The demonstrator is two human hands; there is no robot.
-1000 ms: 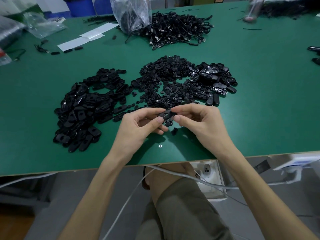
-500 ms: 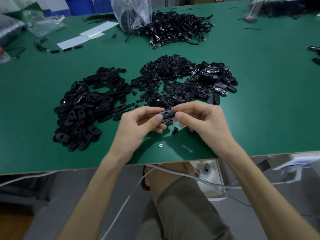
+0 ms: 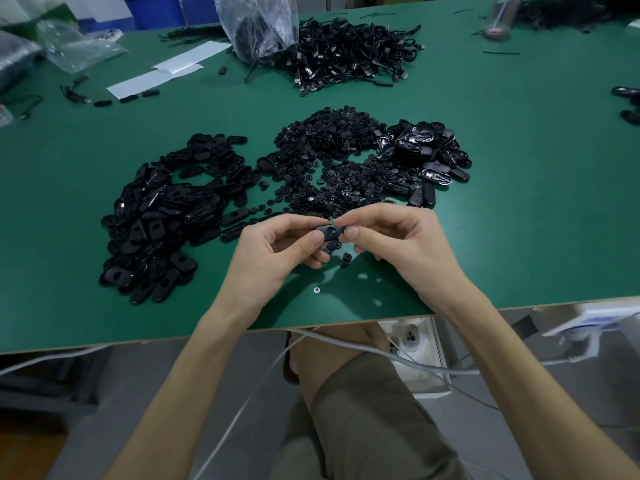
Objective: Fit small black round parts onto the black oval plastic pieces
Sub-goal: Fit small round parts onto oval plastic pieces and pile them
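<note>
Oval piece (image 3: 330, 233) is pinched at both ends by the left hand (image 3: 277, 258) and right hand (image 3: 398, 251). One of the round parts (image 3: 332, 140) should press squarely into its hole.

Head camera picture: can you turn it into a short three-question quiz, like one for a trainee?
1. True or false: the left hand and the right hand both pinch one black oval piece.
2. The pile of small round parts lies: A) on the floor; B) on the green table, beyond the hands; C) in a blue tray.
3. Fill in: the held oval piece has a round ____ through its middle.
Key: 1 true; 2 B; 3 hole.
</note>
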